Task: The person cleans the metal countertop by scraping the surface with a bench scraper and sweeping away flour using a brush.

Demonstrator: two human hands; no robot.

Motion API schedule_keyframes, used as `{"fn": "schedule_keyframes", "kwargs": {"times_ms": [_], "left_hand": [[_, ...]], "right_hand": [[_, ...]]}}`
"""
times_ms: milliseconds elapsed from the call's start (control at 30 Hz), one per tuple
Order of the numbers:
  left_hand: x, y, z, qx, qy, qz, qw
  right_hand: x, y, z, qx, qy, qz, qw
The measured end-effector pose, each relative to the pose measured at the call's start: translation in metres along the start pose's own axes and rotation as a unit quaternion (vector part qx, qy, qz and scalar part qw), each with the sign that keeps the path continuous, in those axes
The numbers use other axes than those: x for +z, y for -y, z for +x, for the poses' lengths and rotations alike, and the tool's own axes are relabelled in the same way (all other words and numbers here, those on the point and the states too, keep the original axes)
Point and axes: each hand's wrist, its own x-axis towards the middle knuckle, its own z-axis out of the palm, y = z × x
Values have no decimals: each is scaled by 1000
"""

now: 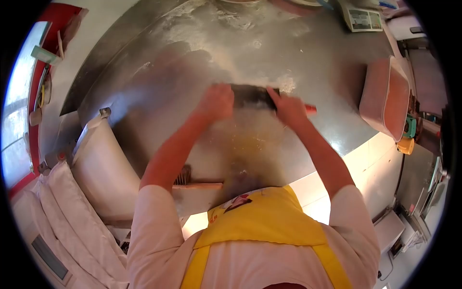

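Note:
Both hands are on a wide dark blade (252, 97) with a red handle (311, 109), low over a metal worktop (187, 139). My left hand (219, 102) is closed on the blade's left end. At the right end, my right hand (290, 107) is wrapped round the blade near its handle, one finger lying along the blade. White powdery smears (288, 83) lie on the metal just beyond the blade. The blade's lower edge is blurred, so its contact with the surface cannot be made out.
A brush (197, 185) lies at the near edge. At the right edge stands a pinkish plastic tub (382, 96). A large pale sack or cloth (103, 168) is at the left. A printed card or box (364, 20) sits at the back right.

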Motion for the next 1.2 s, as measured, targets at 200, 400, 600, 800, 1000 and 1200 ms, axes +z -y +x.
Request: {"fn": "schedule_keyframes", "kwargs": {"times_ms": [200,400,600,800,1000,1200], "left_hand": [[-12,-29,-66,47,24,-2,999],[-34,31,-10,-127,238,-25,963],[-14,-23,-77,23,19,-27,999],[-32,28,-26,-52,128,-39,990],[-15,8,-34,-19,88,-74,993],[-3,-31,-41,12,60,-150,987]], "right_hand": [[68,26,-53,-30,-62,-53,996],[4,33,34,12,46,19,999],[77,49,-79,-56,3,-21,998],[-25,48,22,76,174,97,977],[59,42,-58,-20,-24,-13,999],[55,25,-71,40,36,38,998]]}}
